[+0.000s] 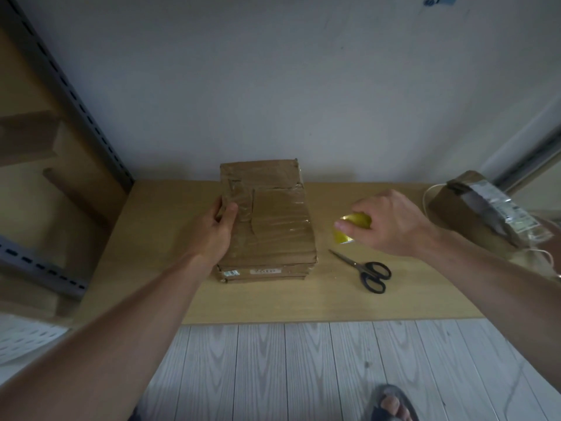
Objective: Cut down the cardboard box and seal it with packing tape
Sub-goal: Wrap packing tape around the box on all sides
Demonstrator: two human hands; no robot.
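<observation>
From my seat, the wooden table (273,302) runs against a pale wall; at nine o'clock from the cardboard box (267,223) stands a grey slotted metal shelving upright (76,98) with brown cartons behind it; far out at three o'clock lies a second parcel (473,214), brown, banded in grey tape with a printed label and a loop of pale string beside it; black-handled scissors (367,271) lie closed and flat at four o'clock, blades pointing back toward the box, just beside it but apart; nothing lies across the box top except my own thumb; a sandalled foot (391,402) shows on the whitish plank floor at six o'clock.

The box sits mid-table, low and rectangular, its creased brown top crossed with glossy clear tape strips and overlapping flaps, small labels on its near side; my left hand (217,229) grips its left edge, thumb pressed on top, fingers curled down the side; my right hand (391,223) hovers at three o'clock, fingers curled round a shiny yellowish packing tape roll (349,227), held just off the box's right edge; I cannot tell whether it is clear of the table.
</observation>
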